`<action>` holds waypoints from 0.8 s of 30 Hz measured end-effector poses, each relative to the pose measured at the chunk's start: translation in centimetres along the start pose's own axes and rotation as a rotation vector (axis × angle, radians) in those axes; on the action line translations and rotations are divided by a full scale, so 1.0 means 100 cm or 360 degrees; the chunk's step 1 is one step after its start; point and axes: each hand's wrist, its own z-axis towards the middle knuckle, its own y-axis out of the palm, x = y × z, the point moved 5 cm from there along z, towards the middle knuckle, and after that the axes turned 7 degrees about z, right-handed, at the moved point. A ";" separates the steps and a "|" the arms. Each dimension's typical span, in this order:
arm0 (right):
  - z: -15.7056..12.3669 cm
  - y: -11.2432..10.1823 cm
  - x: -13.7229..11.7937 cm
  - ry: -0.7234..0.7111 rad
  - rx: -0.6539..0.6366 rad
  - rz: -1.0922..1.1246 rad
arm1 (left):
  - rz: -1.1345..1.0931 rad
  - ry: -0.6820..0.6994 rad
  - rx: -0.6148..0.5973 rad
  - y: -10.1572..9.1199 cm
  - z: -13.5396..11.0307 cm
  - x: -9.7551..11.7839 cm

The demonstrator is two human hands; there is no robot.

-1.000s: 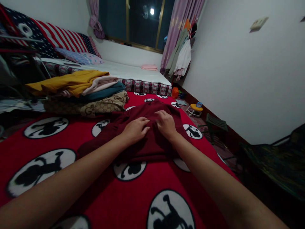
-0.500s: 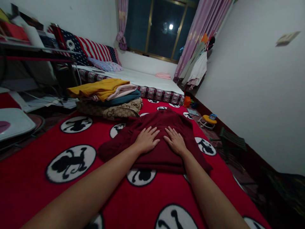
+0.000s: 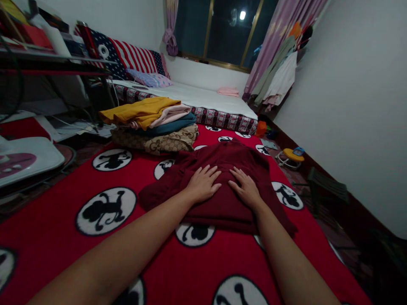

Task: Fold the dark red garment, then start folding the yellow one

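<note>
The left fingers (image 3: 210, 172) lie slightly spread and the right fingers (image 3: 238, 174) are parted too; neither set pinches anything. All rest on a dark maroon, soft fabric garment (image 3: 219, 209), laid out directly beneath them and reaching past them on both sides. The left hand (image 3: 201, 185) and right hand (image 3: 246, 188) sit palm down, side by side but apart, thumbs turned inward. The step in hand looks like pressing the cloth smooth; the next move seems to call for even, flat pressure that raises no creases. Behind the fingers, the person's bare forearms (image 3: 127, 250) slant back and outward over a red blanket with white circles (image 3: 178, 271). Beyond the fingers, to their left, sits a folded stack of yellow, pale pink, teal and tan patterned cloth (image 3: 159, 129).
</note>
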 end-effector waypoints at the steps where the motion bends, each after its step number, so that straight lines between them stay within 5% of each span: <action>1: 0.000 0.000 0.000 -0.0008 0.0009 0.0011 | 0.0001 0.0001 -0.0007 0.000 0.000 0.000; 14: -0.011 -0.004 -0.017 0.0266 -0.0008 -0.0366 | 0.0063 -0.0003 0.0077 -0.004 -0.004 0.003; 24: -0.012 -0.001 -0.016 0.0262 0.0029 -0.0383 | 0.0098 -0.0009 0.0140 -0.001 -0.005 0.004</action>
